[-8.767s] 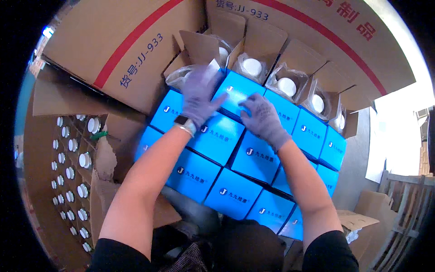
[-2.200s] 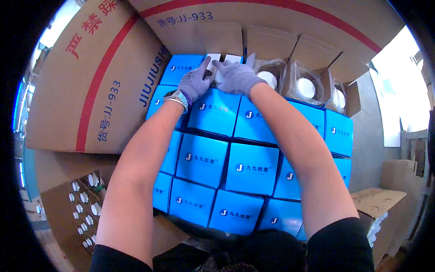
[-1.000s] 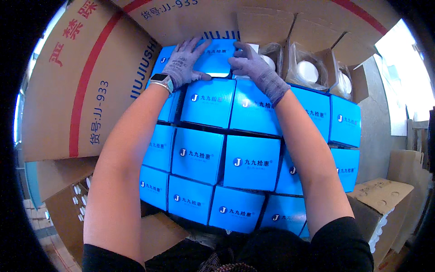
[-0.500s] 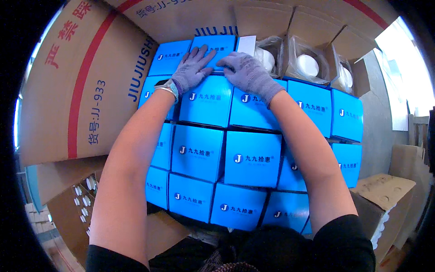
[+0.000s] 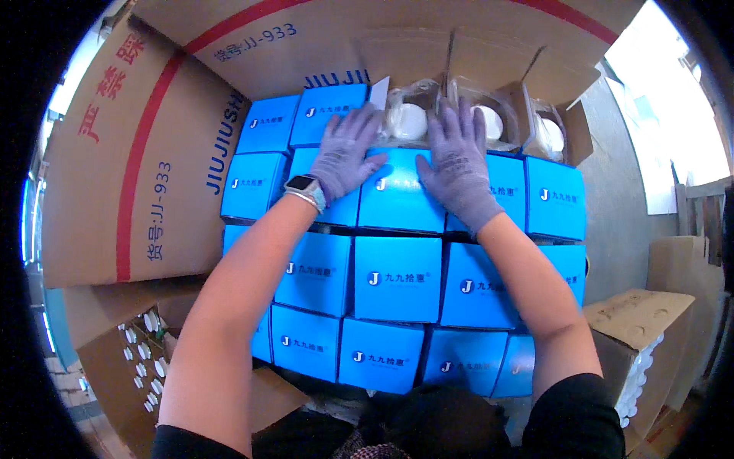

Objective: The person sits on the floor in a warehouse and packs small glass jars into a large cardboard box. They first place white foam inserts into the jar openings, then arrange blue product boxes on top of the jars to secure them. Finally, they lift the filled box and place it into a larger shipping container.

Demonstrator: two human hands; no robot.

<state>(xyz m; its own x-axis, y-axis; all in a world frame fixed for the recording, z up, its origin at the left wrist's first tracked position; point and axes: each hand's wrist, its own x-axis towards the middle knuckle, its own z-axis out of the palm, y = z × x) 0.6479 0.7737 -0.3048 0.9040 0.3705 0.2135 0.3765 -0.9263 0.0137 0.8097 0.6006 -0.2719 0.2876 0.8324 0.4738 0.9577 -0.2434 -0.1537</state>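
Observation:
My left hand (image 5: 348,153), in a grey-purple glove, lies open with spread fingers across the tops of closed blue boxes (image 5: 401,203) in the second row from the back. Its fingertips reach a white flap (image 5: 380,93) at the back row. My right hand (image 5: 459,164), gloved alike, is also open. Its palm lies over the second-row boxes, and the fingers stretch to the gap between two opened boxes. In these opened boxes sit plastic-wrapped items with round white tops (image 5: 409,121); one more (image 5: 547,138) stands at the right. Neither hand grips anything.
A large carton's brown walls (image 5: 145,145) rise at the left and back. Several more blue boxes (image 5: 397,279) fill the rows nearer me. A carton of white-capped items (image 5: 141,359) stands lower left, another brown carton (image 5: 642,325) lower right. Raised cardboard flaps (image 5: 489,61) stand at the back.
Both hands have moved right along the rows. The right hand's fingers, bent before, are now stretched toward the opened boxes. The whole view has shifted slightly.

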